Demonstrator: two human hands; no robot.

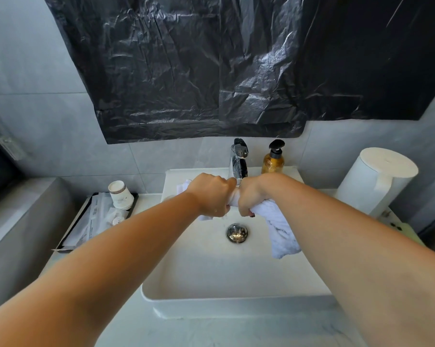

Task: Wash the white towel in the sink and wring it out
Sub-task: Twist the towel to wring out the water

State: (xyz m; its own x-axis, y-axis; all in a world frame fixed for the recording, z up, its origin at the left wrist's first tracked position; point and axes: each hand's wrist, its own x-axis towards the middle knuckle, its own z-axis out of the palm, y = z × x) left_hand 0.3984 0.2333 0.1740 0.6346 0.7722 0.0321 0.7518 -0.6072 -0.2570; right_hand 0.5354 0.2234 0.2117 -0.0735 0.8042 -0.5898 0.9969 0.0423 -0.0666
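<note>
While the black sheet point(211, 66) covers the wall above, your work sits low: the sink point(211, 284), white and square, drain point(237, 233) near its middle, tap point(239, 159) at the back edge. Roll point(376, 181) stands to the right, soap bottle point(273, 159) beside the tap, cups point(120, 195) on a tray to the left.

The towel point(281, 234) is over the basin, bunched between your fists below the spout, one tail hanging past your right wrist. Judged wet: soft, limp, heavier than it looks, likely slick where twisted tight. Best hold is close either side of the twisted middle (where you have it).

Your left hand point(211, 194) and right hand point(252, 196) are both curled tight round the towel, knuckles nearly touching, forearms reaching straight out. Drops fall below the left fist, so this reads as wringing.
</note>
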